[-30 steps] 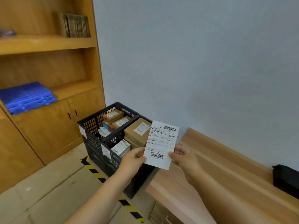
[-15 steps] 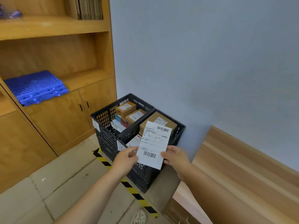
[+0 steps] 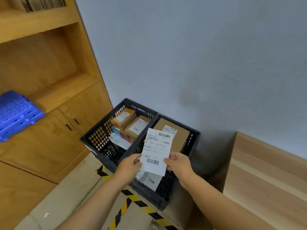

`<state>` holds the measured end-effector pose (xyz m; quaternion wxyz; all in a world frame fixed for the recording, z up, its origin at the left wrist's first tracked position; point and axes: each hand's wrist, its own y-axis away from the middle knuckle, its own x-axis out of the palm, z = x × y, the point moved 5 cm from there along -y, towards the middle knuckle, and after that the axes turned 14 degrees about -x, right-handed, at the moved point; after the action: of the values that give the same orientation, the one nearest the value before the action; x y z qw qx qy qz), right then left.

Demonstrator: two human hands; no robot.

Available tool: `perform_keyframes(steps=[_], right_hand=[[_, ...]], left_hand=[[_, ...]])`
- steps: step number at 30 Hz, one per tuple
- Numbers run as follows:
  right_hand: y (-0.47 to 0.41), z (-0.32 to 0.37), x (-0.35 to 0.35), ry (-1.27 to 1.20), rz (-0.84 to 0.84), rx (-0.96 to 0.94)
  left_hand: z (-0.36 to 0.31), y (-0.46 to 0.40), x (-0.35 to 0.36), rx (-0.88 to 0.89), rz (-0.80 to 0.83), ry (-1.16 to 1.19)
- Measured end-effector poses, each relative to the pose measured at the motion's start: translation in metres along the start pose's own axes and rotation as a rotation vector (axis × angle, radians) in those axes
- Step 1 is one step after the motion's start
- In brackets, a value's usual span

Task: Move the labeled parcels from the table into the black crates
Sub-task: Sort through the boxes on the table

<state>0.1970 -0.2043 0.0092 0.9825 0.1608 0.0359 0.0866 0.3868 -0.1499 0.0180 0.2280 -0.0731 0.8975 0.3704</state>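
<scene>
left hand (image 3: 129, 165): grip pinching the white labeled parcel (image 3: 157, 151) by its left edge
right hand (image 3: 180, 165): pinching the right edge
parcel: over the black crates (image 3: 99, 141)

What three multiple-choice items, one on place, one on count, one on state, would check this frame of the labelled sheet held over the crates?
1. Where is the white labelled sheet?
A. On the wooden table
B. Held above the black crates
C. On the shelf

2. How many black crates stand by the wall?
A. One
B. Two
C. Four

3. How is the sheet held?
A. Left hand only
B. Right hand only
C. Both hands pinch its lower edges

Key: 1 B, it hangs over the right crate, clear of the table. 2 B, the left crate and the right one stand side by side. 3 C, the left hand and right hand each grip a side.
</scene>
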Motion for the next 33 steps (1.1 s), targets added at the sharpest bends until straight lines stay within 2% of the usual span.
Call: perform_keyframes(steps=[10,16,20,26,33], right_hand=[[-0.062,-0.077,-0.006,0.337,-0.204,0.207],[-0.085,-0.138,0.014,0.348,-0.229,0.330],[-0.103,-0.182,0.038,0.276,-0.268,0.429],[-0.133,-0.252,0.051,0.218,-0.353,0.560],[-0.160,-0.338,0.059,0.119,-0.471,0.669]], left_hand=[[0.036,-0.091,0.027,-0.179,0.196,-0.209],[0.059,-0.152,0.046,-0.200,0.311,-0.328],[0.072,-0.194,0.062,-0.174,0.362,-0.460],[0.084,-0.252,0.086,-0.012,0.330,-0.732],[0.124,-0.304,0.118,0.093,0.325,-1.099]])
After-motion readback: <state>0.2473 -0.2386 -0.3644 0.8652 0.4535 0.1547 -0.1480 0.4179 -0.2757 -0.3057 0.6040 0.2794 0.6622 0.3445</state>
